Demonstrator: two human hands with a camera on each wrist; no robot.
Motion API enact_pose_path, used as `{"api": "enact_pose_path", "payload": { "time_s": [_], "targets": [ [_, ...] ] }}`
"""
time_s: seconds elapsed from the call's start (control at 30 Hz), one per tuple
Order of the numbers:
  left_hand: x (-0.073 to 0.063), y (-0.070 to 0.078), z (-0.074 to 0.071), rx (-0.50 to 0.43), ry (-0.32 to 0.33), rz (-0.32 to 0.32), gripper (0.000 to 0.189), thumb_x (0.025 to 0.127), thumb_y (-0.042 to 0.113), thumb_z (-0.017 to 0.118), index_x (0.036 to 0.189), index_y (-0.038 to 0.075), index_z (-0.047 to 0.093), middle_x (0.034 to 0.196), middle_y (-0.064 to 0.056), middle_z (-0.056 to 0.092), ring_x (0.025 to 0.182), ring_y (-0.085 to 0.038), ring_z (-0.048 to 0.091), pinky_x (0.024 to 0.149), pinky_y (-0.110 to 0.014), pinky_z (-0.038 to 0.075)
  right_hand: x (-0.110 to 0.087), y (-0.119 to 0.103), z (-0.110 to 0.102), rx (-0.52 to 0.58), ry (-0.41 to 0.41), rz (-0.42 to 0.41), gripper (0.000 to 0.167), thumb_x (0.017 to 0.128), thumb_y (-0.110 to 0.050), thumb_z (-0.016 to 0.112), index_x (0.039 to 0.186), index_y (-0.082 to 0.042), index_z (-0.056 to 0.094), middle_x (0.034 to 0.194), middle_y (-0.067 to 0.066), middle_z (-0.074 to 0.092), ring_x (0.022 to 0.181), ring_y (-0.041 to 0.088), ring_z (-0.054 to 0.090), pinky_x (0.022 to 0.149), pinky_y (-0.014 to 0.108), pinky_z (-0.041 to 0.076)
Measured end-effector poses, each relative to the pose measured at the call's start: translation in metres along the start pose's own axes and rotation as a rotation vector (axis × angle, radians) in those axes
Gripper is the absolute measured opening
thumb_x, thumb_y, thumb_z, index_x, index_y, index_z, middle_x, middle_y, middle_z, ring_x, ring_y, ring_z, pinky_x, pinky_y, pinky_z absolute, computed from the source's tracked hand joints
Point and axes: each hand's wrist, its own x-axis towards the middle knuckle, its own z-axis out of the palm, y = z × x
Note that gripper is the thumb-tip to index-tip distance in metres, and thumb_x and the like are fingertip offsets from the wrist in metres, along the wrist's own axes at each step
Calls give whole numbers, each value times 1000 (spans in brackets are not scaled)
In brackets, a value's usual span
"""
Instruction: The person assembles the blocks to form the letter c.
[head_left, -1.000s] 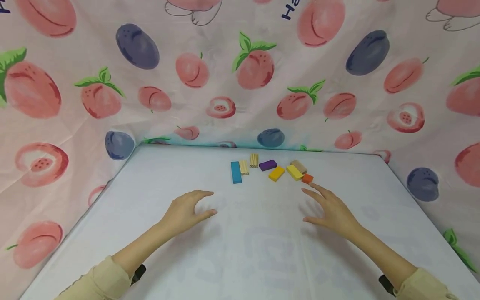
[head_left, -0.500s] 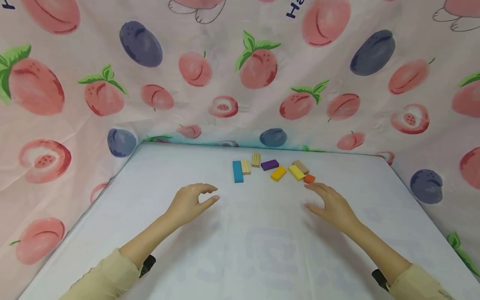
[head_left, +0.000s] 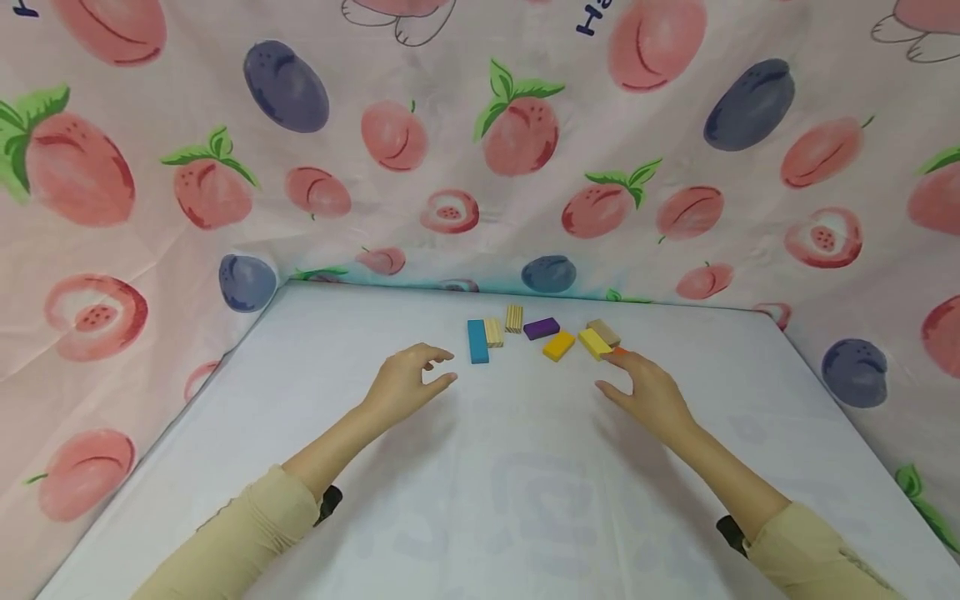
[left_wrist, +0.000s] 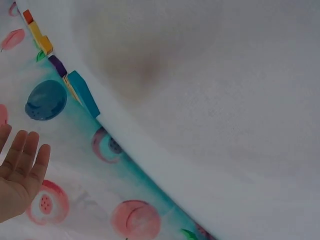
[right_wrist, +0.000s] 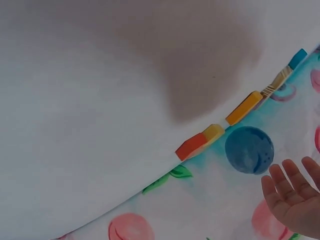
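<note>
Several small wooden blocks lie toward the back of the white table in the head view. My left hand (head_left: pixel 402 385) hovers left of the blue block (head_left: pixel 477 342), thumb and fingers apart, holding nothing. Over the right side, my right hand (head_left: pixel 651 395) hangs just in front of the orange block (head_left: pixel 619 351), partly covering it, with nothing in its grasp. Between them lie a purple block (head_left: pixel 542 328), an amber block (head_left: pixel 558 346) and a yellow block (head_left: pixel 595 343). Plain wood blocks include one (head_left: pixel 493 332) beside the blue block, a striped one (head_left: pixel 513 318), and a tan one (head_left: pixel 603 332).
A white cloth covers the table (head_left: pixel 517 500). Behind and at both sides stands a pink curtain (head_left: pixel 450 108) printed with peaches and plums. Each wrist carries a small black device, such as the left one (head_left: pixel 328 505).
Both hands have moved forward and inward, closer to the blocks. The right hand now covers part of the orange block. The blocks stay in place; the view has shifted slightly.
</note>
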Motion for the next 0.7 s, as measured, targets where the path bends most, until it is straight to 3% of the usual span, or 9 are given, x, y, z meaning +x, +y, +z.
{"api": "enact_pose_path", "payload": {
  "time_s": [0.17, 0.33, 0.57, 0.7],
  "targets": [
    [11, -1, 11, -35, -3, -23, 33, 85, 24, 70, 114, 8, 66, 108, -11, 68, 95, -28, 65, 80, -41, 54, 10, -6, 5, 14, -27, 45, 46, 81, -20, 74, 117, 5, 60, 108, 23, 66, 99, 38, 62, 86, 51, 53],
    [20, -2, 20, -42, -4, -48, 37, 85, 22, 70, 117, 6, 64, 107, -14, 68, 96, -31, 65, 81, -42, 54, 17, -10, 11, 26, -45, 54, 49, 81, -22, 73, 120, 4, 59, 114, 23, 65, 105, 39, 61, 89, 51, 51],
    [31, -4, 38, -13, -75, -115, 40, 86, 25, 69, 121, 6, 62, 109, -14, 68, 96, -27, 64, 80, -40, 54, 23, -15, 21, 11, -59, 47, 49, 82, -24, 73, 118, 5, 59, 116, 22, 64, 109, 39, 59, 91, 51, 50],
    [36, -6, 46, -10, -74, -151, 43, 85, 26, 69, 121, 5, 61, 110, -15, 67, 98, -27, 64, 80, -41, 54, 27, -16, 27, 11, -77, 67, 50, 82, -23, 73, 120, 5, 57, 119, 23, 62, 111, 39, 58, 91, 50, 51]
  ]
}}
